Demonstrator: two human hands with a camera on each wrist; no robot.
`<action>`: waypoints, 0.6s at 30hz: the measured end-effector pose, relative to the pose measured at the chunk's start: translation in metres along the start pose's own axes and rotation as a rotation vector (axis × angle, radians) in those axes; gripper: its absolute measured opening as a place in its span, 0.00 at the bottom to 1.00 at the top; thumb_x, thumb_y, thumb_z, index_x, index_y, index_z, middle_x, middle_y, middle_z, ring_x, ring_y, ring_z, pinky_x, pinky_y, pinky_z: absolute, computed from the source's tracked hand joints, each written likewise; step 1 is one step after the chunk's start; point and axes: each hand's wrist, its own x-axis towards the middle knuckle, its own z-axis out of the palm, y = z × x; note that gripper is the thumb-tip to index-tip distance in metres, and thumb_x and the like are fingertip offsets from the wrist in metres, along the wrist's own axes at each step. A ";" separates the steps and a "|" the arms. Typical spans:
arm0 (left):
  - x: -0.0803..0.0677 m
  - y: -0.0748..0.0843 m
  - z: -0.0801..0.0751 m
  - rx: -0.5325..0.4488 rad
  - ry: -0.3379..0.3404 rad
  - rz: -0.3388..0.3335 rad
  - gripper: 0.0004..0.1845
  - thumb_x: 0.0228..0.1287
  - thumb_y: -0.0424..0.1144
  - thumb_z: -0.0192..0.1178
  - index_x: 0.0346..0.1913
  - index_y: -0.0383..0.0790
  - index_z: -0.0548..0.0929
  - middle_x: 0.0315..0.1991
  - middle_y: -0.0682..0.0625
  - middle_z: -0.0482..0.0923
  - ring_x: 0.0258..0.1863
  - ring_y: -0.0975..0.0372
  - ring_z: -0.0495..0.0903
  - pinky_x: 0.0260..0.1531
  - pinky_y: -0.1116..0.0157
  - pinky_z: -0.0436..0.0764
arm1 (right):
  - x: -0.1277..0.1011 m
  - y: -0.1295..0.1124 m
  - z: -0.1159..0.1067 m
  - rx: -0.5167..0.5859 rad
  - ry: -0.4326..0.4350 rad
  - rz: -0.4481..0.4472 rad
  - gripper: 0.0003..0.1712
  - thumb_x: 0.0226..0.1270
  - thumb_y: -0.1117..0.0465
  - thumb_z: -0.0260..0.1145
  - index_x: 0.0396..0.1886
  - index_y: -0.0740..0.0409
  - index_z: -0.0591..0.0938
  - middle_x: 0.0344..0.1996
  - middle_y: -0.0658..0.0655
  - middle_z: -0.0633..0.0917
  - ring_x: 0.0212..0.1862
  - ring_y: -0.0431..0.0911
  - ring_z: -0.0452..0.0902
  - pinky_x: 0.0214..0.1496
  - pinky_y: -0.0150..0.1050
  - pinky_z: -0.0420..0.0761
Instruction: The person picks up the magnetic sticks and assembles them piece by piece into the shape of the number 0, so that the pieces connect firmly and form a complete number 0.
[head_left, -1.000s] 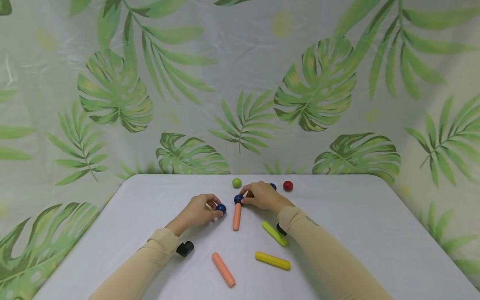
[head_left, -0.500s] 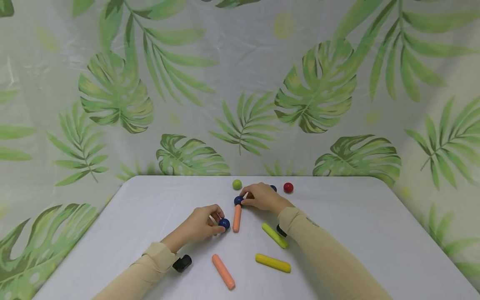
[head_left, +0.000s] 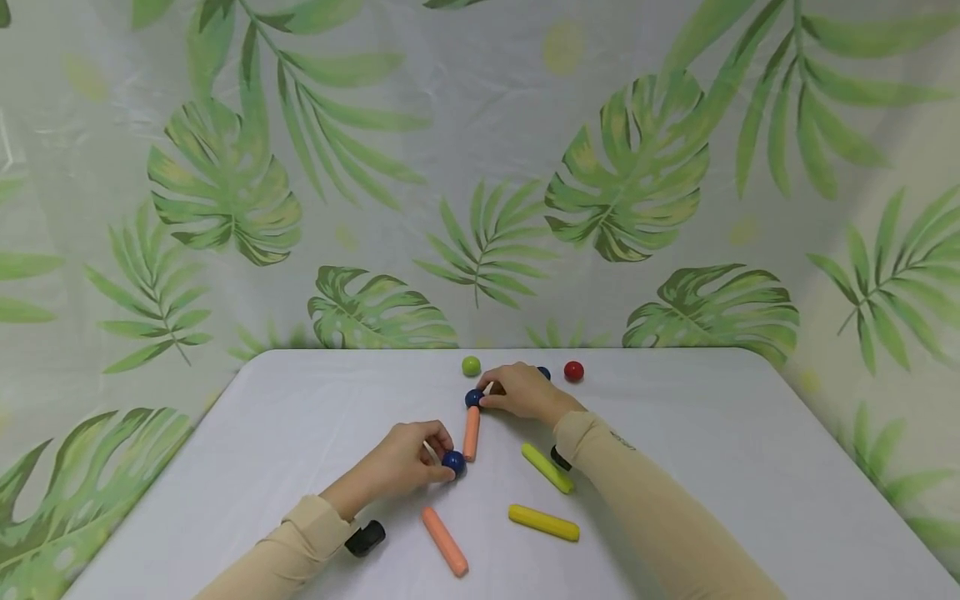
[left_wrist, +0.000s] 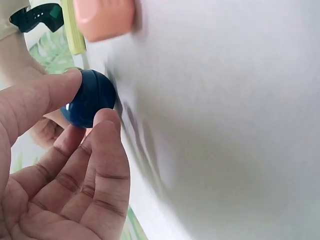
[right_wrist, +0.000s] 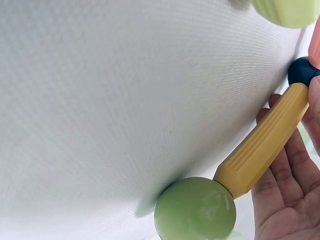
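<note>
My left hand [head_left: 411, 457] pinches a dark blue ball [head_left: 453, 462] between thumb and fingers, just left of the near end of an orange stick [head_left: 471, 433]. The left wrist view shows this blue ball [left_wrist: 90, 98] close to the tabletop. At the stick's far end, my right hand [head_left: 521, 392] holds another blue ball [head_left: 474, 398] with its fingertips. From the right wrist, a yellow ridged stick [right_wrist: 265, 140] runs beneath the hand from a green ball [right_wrist: 195, 210] to a blue ball [right_wrist: 301, 71]; the head view hides that stick.
Nearer me lie a loose orange stick [head_left: 445, 542], a yellow stick [head_left: 543, 522] and a lime stick [head_left: 547, 467]. Toward the back edge sit a lime ball [head_left: 471, 365], a red ball [head_left: 573, 372] and a blue ball [head_left: 544, 372] partly behind the right hand.
My left hand has brought its blue ball nearer to me and slightly right, beside the orange stick's near end. The right hand has stayed in place on its ball.
</note>
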 end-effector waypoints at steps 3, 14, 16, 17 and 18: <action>-0.001 0.001 0.002 -0.009 -0.001 0.011 0.13 0.62 0.35 0.78 0.43 0.42 0.83 0.39 0.52 0.85 0.32 0.64 0.80 0.30 0.71 0.79 | 0.000 0.001 0.000 -0.001 0.002 -0.006 0.16 0.78 0.51 0.71 0.60 0.49 0.88 0.41 0.50 0.92 0.39 0.39 0.82 0.49 0.39 0.83; -0.002 0.007 0.007 -0.025 -0.006 0.030 0.14 0.61 0.33 0.79 0.43 0.41 0.82 0.38 0.52 0.84 0.31 0.64 0.80 0.30 0.71 0.78 | -0.001 0.000 0.000 -0.008 0.010 -0.024 0.16 0.77 0.52 0.71 0.59 0.50 0.88 0.40 0.50 0.92 0.40 0.39 0.83 0.51 0.41 0.84; -0.001 0.007 0.008 -0.022 -0.002 0.030 0.14 0.61 0.33 0.79 0.42 0.41 0.82 0.38 0.52 0.84 0.31 0.64 0.80 0.30 0.71 0.78 | -0.001 0.000 0.000 -0.012 0.011 -0.024 0.16 0.77 0.51 0.71 0.59 0.50 0.89 0.40 0.50 0.92 0.40 0.39 0.83 0.51 0.40 0.84; -0.001 0.007 0.009 -0.021 0.000 0.030 0.14 0.61 0.33 0.79 0.42 0.42 0.82 0.38 0.52 0.84 0.31 0.65 0.80 0.30 0.72 0.78 | -0.001 -0.001 0.000 -0.013 0.011 -0.023 0.16 0.77 0.51 0.72 0.59 0.50 0.89 0.40 0.50 0.92 0.40 0.39 0.83 0.51 0.40 0.84; -0.001 0.007 0.009 -0.021 0.001 0.029 0.14 0.61 0.34 0.79 0.42 0.42 0.82 0.38 0.52 0.84 0.31 0.65 0.80 0.30 0.72 0.78 | -0.001 -0.001 0.000 -0.015 0.011 -0.023 0.16 0.77 0.51 0.72 0.59 0.50 0.89 0.40 0.50 0.92 0.40 0.40 0.84 0.51 0.41 0.84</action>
